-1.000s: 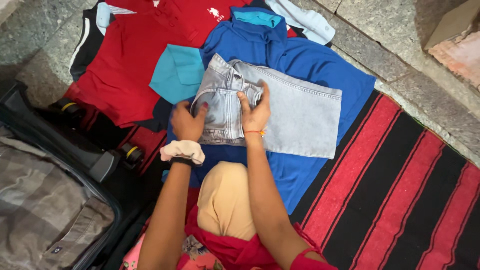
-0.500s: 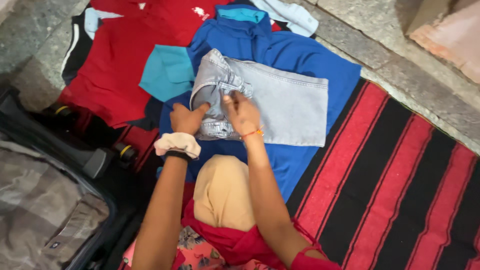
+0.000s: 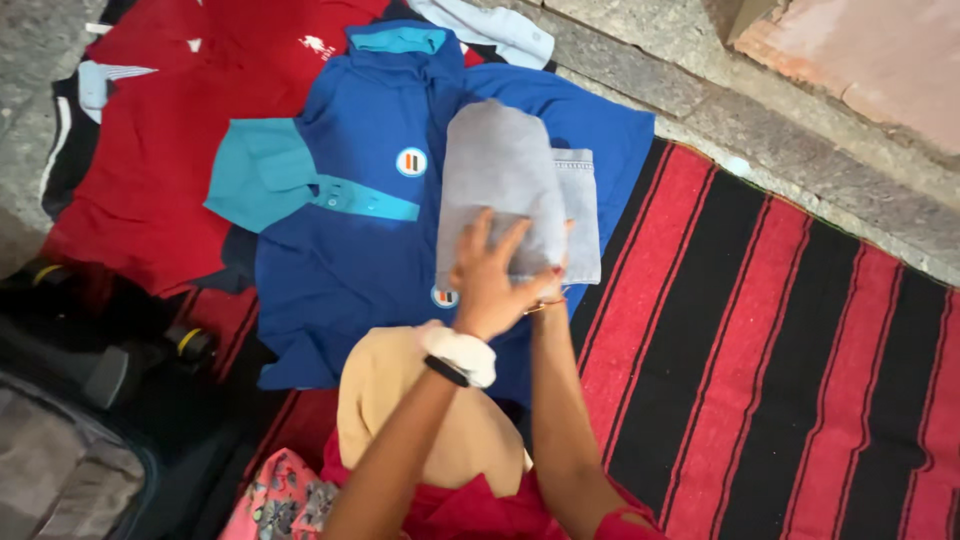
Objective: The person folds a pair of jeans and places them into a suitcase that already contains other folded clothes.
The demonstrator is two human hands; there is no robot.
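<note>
Light grey folded jeans (image 3: 500,170) lie on a blue polo shirt (image 3: 340,260) with turquoise trim, spread flat on the rug. My left hand (image 3: 492,285), a white scrunchie on its wrist, rests on the near end of the jeans with fingers spread. My right hand (image 3: 553,282) is mostly hidden behind the left. Its red-nailed fingertips curl over the near edge of the jeans. My knee in beige cloth (image 3: 390,400) sits just below both hands.
A red shirt (image 3: 150,170) and a white garment (image 3: 490,25) lie beyond the polo. A red and black striped rug (image 3: 780,350) stretches to the right. An open dark suitcase (image 3: 60,470) is at lower left. Stone paving (image 3: 800,170) borders the rug.
The jeans were folded over from left to right into a narrower bundle, baring the polo's front. My left hand crossed from the waistband onto the fold, and the view shifted right.
</note>
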